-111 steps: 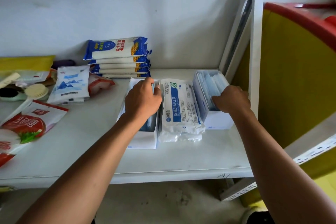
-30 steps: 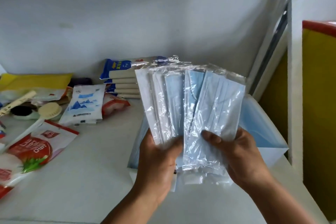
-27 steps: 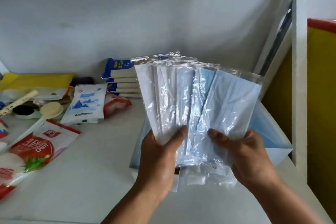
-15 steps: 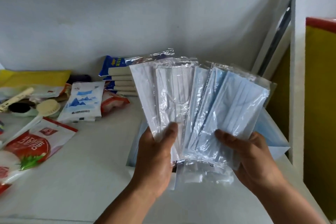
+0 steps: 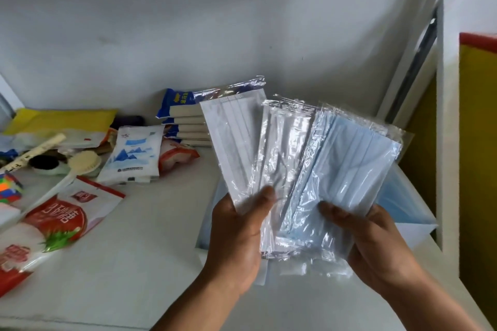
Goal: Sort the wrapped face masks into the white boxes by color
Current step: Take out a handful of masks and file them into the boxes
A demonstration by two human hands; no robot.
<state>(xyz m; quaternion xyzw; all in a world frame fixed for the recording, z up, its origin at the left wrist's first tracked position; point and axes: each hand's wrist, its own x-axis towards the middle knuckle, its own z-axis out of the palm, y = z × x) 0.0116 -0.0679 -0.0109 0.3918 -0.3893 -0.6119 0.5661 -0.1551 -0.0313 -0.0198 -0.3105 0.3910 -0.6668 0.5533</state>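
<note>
At the far left of the white shelf (image 5: 139, 263) lies a red-and-white pouch (image 5: 53, 220), with a pale brush (image 5: 83, 161) just behind it. Next comes a white packet printed with blue mountains (image 5: 134, 153), then a stack of blue-and-white packets (image 5: 183, 121) against the wall.

In front of that stack, raised above the shelf, the person fans out the wrapped face masks. The left hand (image 5: 239, 236) grips the white masks (image 5: 234, 142), thumb pressed on the front and fingers behind; they are pleated, each in a clear crinkled wrapper with a shiny sealed top edge. The right hand (image 5: 376, 244) holds the blue masks (image 5: 355, 169) the same way, pale blue and pleated under glossy film. The two bunches overlap in the middle.

Behind the right hand a white box (image 5: 411, 231) sits on the shelf with blue showing inside. A yellow panel (image 5: 478, 142) stands at the far right.
</note>
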